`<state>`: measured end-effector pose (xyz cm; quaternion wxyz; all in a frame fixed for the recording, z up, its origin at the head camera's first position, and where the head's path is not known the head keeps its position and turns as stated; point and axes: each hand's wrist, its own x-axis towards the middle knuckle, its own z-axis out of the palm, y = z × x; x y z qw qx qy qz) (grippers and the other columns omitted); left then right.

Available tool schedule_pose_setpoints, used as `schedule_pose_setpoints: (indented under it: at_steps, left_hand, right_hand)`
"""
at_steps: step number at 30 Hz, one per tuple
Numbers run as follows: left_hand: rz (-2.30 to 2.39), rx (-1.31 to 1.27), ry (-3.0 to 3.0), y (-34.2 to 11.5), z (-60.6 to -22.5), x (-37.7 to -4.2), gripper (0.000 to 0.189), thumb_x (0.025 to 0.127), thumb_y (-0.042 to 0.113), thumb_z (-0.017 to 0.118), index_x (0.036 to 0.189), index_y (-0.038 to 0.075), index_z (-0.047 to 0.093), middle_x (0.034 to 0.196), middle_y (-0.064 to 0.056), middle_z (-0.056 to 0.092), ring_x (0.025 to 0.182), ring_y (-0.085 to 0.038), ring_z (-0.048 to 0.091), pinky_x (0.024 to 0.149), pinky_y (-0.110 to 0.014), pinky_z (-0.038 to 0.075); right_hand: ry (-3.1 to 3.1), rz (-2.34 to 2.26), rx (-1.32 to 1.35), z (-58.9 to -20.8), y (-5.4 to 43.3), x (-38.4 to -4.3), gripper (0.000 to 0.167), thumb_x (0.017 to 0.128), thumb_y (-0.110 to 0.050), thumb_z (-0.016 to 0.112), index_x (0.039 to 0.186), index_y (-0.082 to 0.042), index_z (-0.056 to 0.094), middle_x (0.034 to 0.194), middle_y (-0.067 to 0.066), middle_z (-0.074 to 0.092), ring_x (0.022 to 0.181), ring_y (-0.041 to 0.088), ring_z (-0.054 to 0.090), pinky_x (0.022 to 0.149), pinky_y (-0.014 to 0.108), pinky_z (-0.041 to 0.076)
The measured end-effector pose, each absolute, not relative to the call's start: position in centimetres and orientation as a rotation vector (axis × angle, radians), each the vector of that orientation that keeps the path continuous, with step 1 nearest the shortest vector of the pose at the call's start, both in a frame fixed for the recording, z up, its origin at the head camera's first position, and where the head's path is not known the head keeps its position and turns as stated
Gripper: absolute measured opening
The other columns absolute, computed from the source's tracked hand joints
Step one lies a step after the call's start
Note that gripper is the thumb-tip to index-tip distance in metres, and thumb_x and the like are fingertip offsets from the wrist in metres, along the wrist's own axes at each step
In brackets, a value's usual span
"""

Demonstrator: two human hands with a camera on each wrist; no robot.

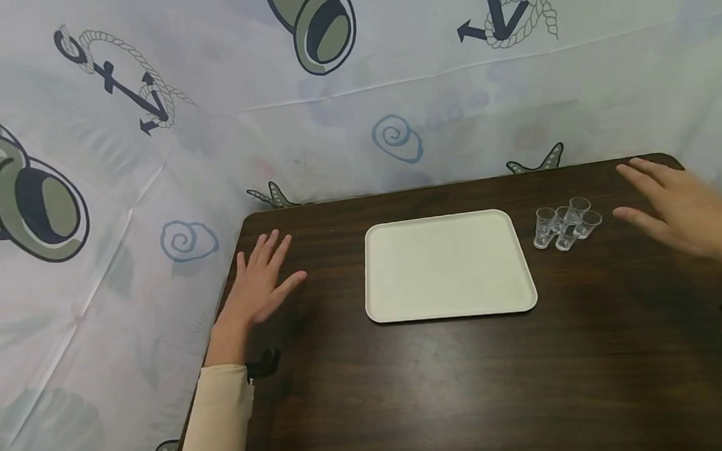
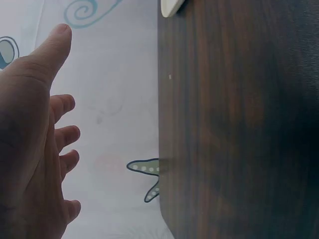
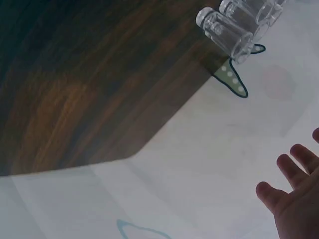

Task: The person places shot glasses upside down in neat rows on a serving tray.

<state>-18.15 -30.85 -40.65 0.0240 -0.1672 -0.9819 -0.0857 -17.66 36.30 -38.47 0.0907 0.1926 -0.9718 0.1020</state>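
My left hand [image 1: 255,287] hovers over the left side of the dark table, fingers spread and holding nothing. On the right, my right hand [image 1: 685,209] is held out with straight fingers, just right of a cluster of clear shot glasses [image 1: 544,228] and apart from them. Several of these small glasses stand close together. Between the hands lies a cream rectangular tray [image 1: 449,267] with nothing on it. The right wrist view shows part of the shot glasses [image 3: 227,34] at the top, and the left wrist view catches a corner of the tray [image 2: 171,6].
The dark wood table [image 1: 408,388] has rounded far corners. Behind and to the left hangs a white sheet [image 1: 306,139] printed with anchors, shells and starfish, close against the table's edges.
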Motion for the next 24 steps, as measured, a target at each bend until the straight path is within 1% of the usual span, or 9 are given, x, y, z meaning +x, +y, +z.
schedule_pose_setpoints:
  at_steps: [7,11,16,20,21,24]
  left_hand:
    - [-0.283,-0.524,-3.052,-30.9,-42.2,-17.6,0.08,0.097,0.062,0.045,0.16,0.022,0.015,0.164,-0.011,0.01,0.15,-0.029,0.0,0.108,-0.07,0.005]
    - [-0.32,-0.537,-3.055,-30.6,-43.1,-17.4,0.08,0.097,0.062,0.045,0.159,0.021,0.016,0.164,-0.01,0.01,0.15,-0.03,0.001,0.108,-0.071,0.004]
    - [-0.358,-0.556,-3.068,-29.8,-44.3,-16.9,0.081,0.096,0.063,0.045,0.159,0.023,0.016,0.164,-0.01,0.011,0.15,-0.031,0.003,0.109,-0.07,0.005]
    - [-0.396,-0.564,-3.072,-28.8,-45.7,-16.6,0.082,0.094,0.066,0.046,0.159,0.025,0.018,0.164,-0.007,0.013,0.15,-0.028,0.004,0.11,-0.068,0.007]
    - [-0.403,-0.569,-3.071,-28.6,-46.0,-16.5,0.081,0.094,0.066,0.046,0.159,0.026,0.017,0.164,-0.007,0.014,0.15,-0.028,0.004,0.11,-0.068,0.008]
    - [-0.426,-0.596,-3.072,-27.6,-46.9,-16.3,0.082,0.094,0.067,0.045,0.159,0.025,0.019,0.163,-0.006,0.015,0.15,-0.028,0.006,0.11,-0.068,0.009]
  right_hand:
    - [-2.978,0.504,0.509,-39.5,36.1,-17.5,0.075,0.102,-0.033,0.054,0.158,-0.006,0.012,0.155,0.033,0.016,0.134,0.059,0.021,0.104,0.07,0.017]
    - [-3.024,0.514,0.464,-40.1,36.0,-17.7,0.076,0.102,-0.036,0.053,0.158,-0.005,0.01,0.153,0.035,0.017,0.133,0.06,0.021,0.1,0.073,0.019]
    - [-3.076,0.511,0.402,-41.1,35.9,-18.1,0.078,0.102,-0.039,0.053,0.155,0.001,0.014,0.145,0.041,0.025,0.127,0.062,0.028,0.093,0.074,0.026]
    - [-3.091,0.547,0.37,-42.2,35.9,-18.4,0.076,0.1,-0.037,0.056,0.151,0.008,0.022,0.14,0.043,0.031,0.122,0.062,0.033,0.093,0.073,0.028]
    - [-3.1,0.557,0.356,-42.5,35.9,-18.4,0.075,0.1,-0.036,0.057,0.151,0.008,0.022,0.139,0.043,0.031,0.121,0.062,0.033,0.093,0.073,0.028]
    - [-3.127,0.577,0.317,-43.2,35.9,-18.4,0.074,0.099,-0.032,0.06,0.15,0.009,0.025,0.139,0.044,0.032,0.12,0.063,0.034,0.091,0.073,0.03]
